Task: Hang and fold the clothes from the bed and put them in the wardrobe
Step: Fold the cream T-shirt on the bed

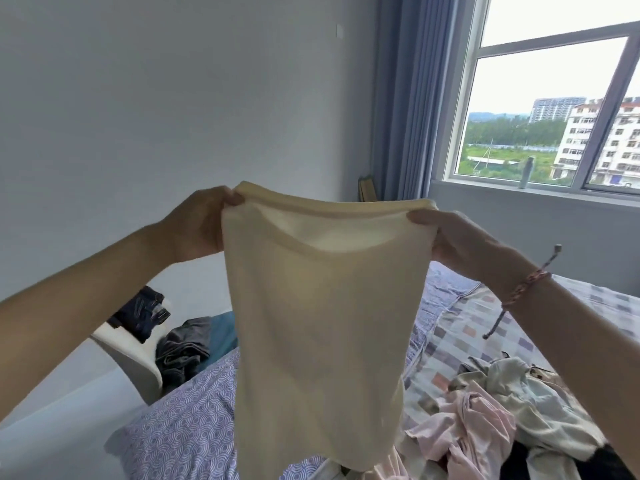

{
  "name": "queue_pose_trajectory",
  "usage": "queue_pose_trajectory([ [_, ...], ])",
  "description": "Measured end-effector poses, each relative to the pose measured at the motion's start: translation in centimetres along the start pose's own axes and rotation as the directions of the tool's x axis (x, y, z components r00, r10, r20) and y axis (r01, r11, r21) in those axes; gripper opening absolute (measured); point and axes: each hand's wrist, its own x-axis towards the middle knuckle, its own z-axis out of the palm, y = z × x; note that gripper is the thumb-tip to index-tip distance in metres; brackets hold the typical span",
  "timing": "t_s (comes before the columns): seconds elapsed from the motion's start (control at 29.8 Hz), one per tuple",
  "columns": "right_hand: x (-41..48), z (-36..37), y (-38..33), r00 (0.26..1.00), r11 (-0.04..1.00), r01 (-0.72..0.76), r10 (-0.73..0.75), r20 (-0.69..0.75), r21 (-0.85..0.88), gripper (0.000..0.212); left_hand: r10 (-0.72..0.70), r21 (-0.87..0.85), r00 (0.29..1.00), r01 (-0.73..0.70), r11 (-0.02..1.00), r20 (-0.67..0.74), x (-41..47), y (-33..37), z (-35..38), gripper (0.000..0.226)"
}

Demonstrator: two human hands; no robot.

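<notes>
In the head view, the person held a cream garment (322,323) up in the air with both hands, in front of the camera and above the bed (187,420). The left hand (199,223) pinched the left end of the garment's top hem; its thumb lay on the near side of the cloth and the other fingers were curled behind it. The right hand (460,242) gripped the right end of the same hem in the same way, with the thumb on top of the edge. The hands were apart, so the hem was stretched between them and its opening was visible. The rest of the garment hung down freely, and its lower end was near the pile of clothes (485,403) on the bed. A braided bracelet (526,289) was on the right wrist. At the left, beside the bed, dark clothes (142,313) lay on a white chair (128,355). A bottle (526,173) stood on the sill of the window (554,109), next to the blue curtain (408,98).
</notes>
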Motion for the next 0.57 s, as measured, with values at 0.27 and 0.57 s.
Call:
queue_pose_trajectory([
  [0.27, 8.4, 4.0, 3.4, 0.998, 0.995, -0.061, 0.058, -0.033, -0.082, 0.039, -0.162, 0.170, 0.987, 0.159, 0.972, 0.002, 8.6, -3.8, -4.5, 0.034],
  [0.57, 20.2, 8.1, 7.7, 0.993, 0.991, -0.083, 0.092, -0.080, 0.108, 0.055, -0.203, 0.230, 0.979, 0.202, 0.952, -0.020, 18.9, -4.8, -9.0, 0.038],
])
